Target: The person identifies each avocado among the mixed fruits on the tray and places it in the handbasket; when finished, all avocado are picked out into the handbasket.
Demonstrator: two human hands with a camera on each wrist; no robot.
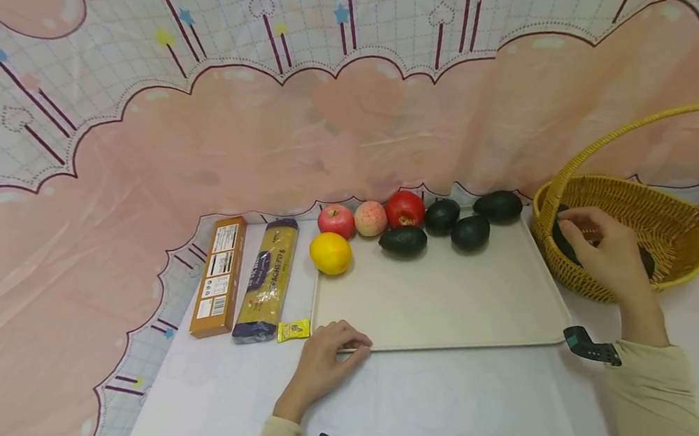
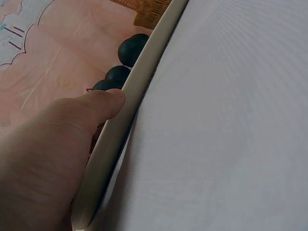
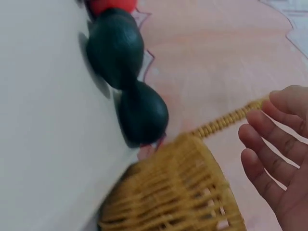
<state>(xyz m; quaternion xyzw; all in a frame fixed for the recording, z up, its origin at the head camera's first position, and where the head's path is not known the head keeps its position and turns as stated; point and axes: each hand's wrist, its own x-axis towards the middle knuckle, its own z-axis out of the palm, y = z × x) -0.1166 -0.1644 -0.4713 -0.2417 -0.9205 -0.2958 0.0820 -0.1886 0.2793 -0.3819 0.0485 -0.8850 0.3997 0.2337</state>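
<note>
A cream tray (image 1: 433, 301) lies on the white table, with a lemon (image 1: 330, 253), an apple (image 1: 336, 220), a peach (image 1: 370, 218), a red fruit (image 1: 405, 209) and several dark avocados (image 1: 403, 240) along its far edge. My left hand (image 1: 331, 352) rests on the tray's near left corner. In the left wrist view its thumb (image 2: 96, 103) lies against the tray rim (image 2: 139, 91). My right hand (image 1: 602, 250) hovers over the left side of a wicker basket (image 1: 679, 232), close to a dark avocado (image 1: 562, 243) inside. The right wrist view shows that hand (image 3: 276, 159) with spread fingers, holding nothing.
Left of the tray lie an orange box (image 1: 219, 276), a spaghetti pack (image 1: 267, 278) and a small yellow packet (image 1: 293, 330). The basket's tall handle (image 1: 631, 124) arches over it. A pink patterned cloth hangs behind the table.
</note>
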